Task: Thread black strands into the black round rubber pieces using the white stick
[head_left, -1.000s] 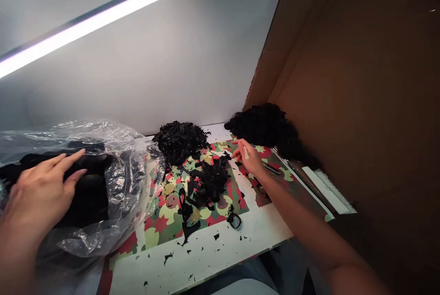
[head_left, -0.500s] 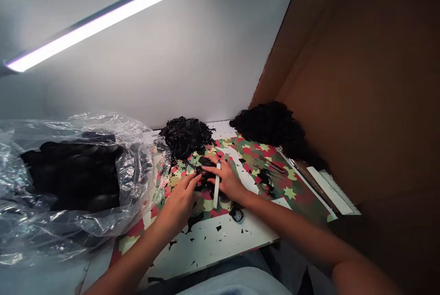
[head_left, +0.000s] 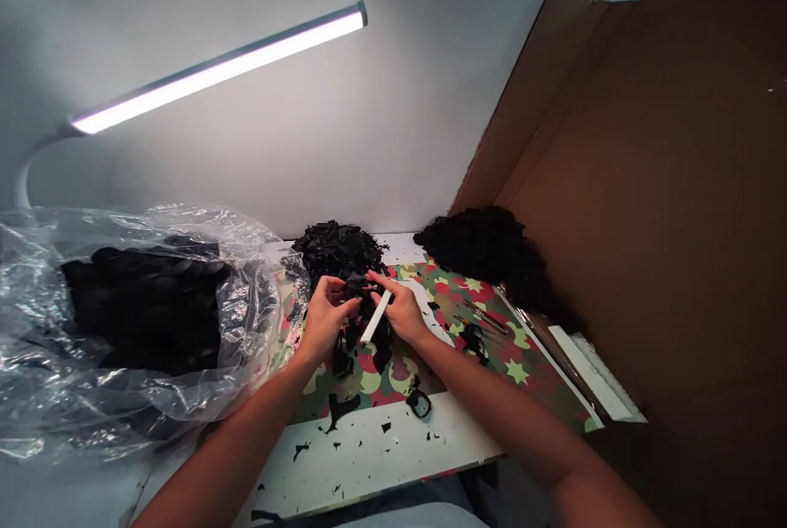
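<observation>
My left hand point(head_left: 325, 316) is closed, with thumb and fingers pinching a small black piece point(head_left: 355, 285) of thin, flexible-looking material. Opposite it, my right hand point(head_left: 402, 311) is closed around a slim white stick-shaped tool point(head_left: 376, 318), which slants down to the left. The right fingertips also reach the black piece; the tool's tip is hidden. Both hands are raised a little over the patterned red, green and yellow sheet point(head_left: 369, 384). Below them lie black scraps point(head_left: 342, 360) and a black ring-shaped offcut point(head_left: 420, 403).
A clear plastic bag point(head_left: 246, 323) of black pieces point(head_left: 147, 307) lies at the left. Behind my hands is a heap of black shreds point(head_left: 338, 245); another dark pile point(head_left: 485, 241) sits beside the cardboard wall point(head_left: 645, 184). Tweezers-like tools point(head_left: 489, 318) rest at the right, under a lamp point(head_left: 227, 65).
My hands have risen from the sheet and come together around the black piece, uncovering scraps below. The white tool has tilted from near upright to slanting. The camera view has shifted upward.
</observation>
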`<move>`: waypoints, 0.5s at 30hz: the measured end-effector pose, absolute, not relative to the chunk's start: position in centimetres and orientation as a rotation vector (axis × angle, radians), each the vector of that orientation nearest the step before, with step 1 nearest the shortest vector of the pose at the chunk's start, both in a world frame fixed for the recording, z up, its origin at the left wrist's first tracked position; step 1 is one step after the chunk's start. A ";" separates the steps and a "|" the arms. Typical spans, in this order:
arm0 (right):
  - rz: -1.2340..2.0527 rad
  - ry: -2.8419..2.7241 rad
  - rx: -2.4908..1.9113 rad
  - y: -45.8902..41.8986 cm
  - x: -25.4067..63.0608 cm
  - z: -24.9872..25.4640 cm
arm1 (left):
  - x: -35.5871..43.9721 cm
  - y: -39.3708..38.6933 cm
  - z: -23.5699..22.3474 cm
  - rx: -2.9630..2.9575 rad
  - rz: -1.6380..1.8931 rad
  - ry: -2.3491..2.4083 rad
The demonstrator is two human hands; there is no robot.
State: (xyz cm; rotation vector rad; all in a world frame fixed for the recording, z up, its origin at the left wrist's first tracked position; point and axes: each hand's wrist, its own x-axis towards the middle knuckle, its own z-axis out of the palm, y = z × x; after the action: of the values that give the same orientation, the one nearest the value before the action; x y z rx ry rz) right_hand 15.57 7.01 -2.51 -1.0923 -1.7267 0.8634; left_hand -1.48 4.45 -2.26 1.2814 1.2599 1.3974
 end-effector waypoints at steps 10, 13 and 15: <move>0.818 -1.742 -1.139 9.1 13.8 -0.8 | -2.8 4.7 -2.8 0.987 1.507 1.164; 0.784 -1.785 -1.178 8.3 14.7 0.1 | -2.7 4.6 -2.8 1.028 1.459 1.181; 0.698 -1.830 -1.168 7.5 14.9 0.5 | -2.6 4.4 -2.7 1.069 1.432 1.214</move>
State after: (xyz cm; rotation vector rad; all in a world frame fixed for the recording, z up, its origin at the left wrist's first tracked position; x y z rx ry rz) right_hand 14.95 7.53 0.46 -1.1680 -1.8304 0.6979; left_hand -2.61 4.42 -2.71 1.0693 1.2139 1.4322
